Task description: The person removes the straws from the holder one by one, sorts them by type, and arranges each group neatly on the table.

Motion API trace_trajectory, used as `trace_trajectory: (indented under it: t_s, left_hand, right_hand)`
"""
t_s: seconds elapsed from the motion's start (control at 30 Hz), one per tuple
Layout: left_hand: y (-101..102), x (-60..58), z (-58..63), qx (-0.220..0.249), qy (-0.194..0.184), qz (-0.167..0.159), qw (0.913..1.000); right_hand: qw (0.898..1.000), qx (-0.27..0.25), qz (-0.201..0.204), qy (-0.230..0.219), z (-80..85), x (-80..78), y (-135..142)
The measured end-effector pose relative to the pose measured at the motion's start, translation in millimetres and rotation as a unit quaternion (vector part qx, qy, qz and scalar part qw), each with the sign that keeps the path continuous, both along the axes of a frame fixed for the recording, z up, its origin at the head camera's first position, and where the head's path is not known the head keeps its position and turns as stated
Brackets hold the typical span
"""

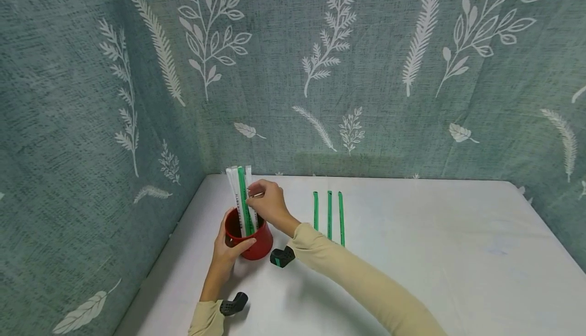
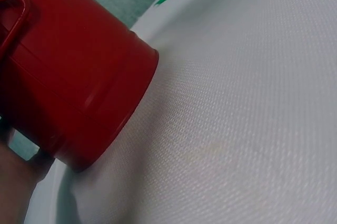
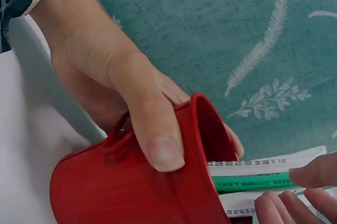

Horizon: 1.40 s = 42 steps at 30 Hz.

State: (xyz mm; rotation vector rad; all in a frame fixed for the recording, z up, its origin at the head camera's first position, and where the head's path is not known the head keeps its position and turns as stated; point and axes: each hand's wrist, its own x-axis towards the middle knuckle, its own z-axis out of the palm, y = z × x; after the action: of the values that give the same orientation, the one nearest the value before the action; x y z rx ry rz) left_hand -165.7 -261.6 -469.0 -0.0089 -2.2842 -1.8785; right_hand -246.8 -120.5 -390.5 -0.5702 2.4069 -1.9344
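My left hand (image 1: 224, 254) grips the red mug (image 1: 260, 243) near its rim, thumb on the near side and fingers round the far side. The mug's looped handle (image 2: 15, 21) shows in the left wrist view, with its base right at the white tabletop. Several slim white stick packets (image 3: 253, 167) with dark print stand in the mug, and one green stick packet (image 3: 253, 183) stands among them. With thumb and curled fingers, my right hand (image 1: 270, 203) pinches the green packet above the rim. Its fingertips also overlap a white packet.
Three more green stick packets (image 1: 329, 214) lie in a row on the white table (image 1: 435, 244), right of the mug, partly hidden by my right sleeve (image 1: 348, 270). Leaf-patterned green cloth (image 1: 274, 71) hangs at the back and left. Black devices (image 1: 234, 304) sit at both wrists.
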Motion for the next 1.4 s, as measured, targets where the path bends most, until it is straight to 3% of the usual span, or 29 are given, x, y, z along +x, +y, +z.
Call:
trace_trajectory:
  t_s: [0.23, 0.43, 0.67, 0.9, 1.2, 1.4]
  left_hand:
    - [-10, -12.0, -26.4, 0.014, 0.001, 0.003, 0.9999]
    - [-11, -13.0, -32.1, 0.014, -0.002, 0.011, 0.9998]
    - [-9, -13.0, -33.2, 0.017, 0.002, 0.004, 0.9999]
    - [-9, -13.2, -32.2, 0.02, 0.004, 0.008, 0.9998]
    - [-11, -12.2, -28.6, 0.015, -0.009, 0.014, 0.9998]
    - [-3, -3.6, -9.5, 0.01, -0.022, 0.011, 0.9997]
  right_hand:
    - [1.0, 0.007, -0.013, 0.02, -4.1, 3.3, -13]
    - [0.997, 0.042, -0.044, 0.054, -9.0, 4.6, -27]
    - [0.992, 0.074, -0.051, 0.086, -18.4, 6.9, -36]
    - [0.995, 0.033, -0.037, 0.092, -21.9, 6.5, -31]
    - [0.994, -0.013, -0.032, 0.103, -14.5, 4.8, -20]
    - [0.993, -0.036, -0.038, 0.104, -6.5, 4.9, -11]
